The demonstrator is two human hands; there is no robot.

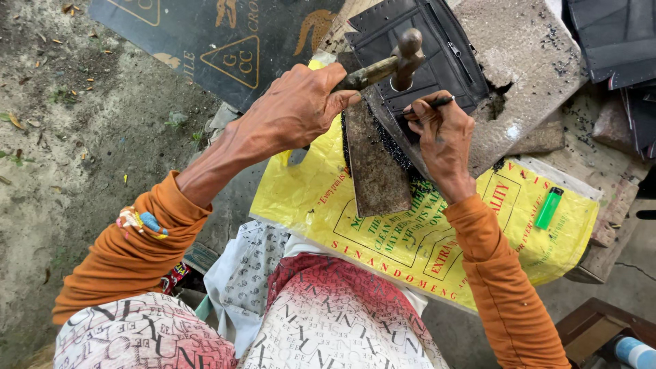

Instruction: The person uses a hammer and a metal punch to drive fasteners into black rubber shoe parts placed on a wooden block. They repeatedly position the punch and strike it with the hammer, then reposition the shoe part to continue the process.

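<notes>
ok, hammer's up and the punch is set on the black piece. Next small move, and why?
Probably a short hammer tap down onto the thin punch: the left hand holds the hammer head just above it, while the right hand steadies the punch tip on the black zippered piece.

Black zippered leather piece [437, 51] on grey stone slab [526, 55], rusty metal plate [374, 164] beneath, green plastic lighter [549, 208] right on yellow printed sack [410, 239]

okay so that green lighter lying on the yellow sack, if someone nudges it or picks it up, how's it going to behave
The green lighter looks small and plastic, so probably light and stiff. It lies flat on its side on the yellow sack, so it would likely slide rather than roll. The glossy sack may let it skid easily.
</notes>
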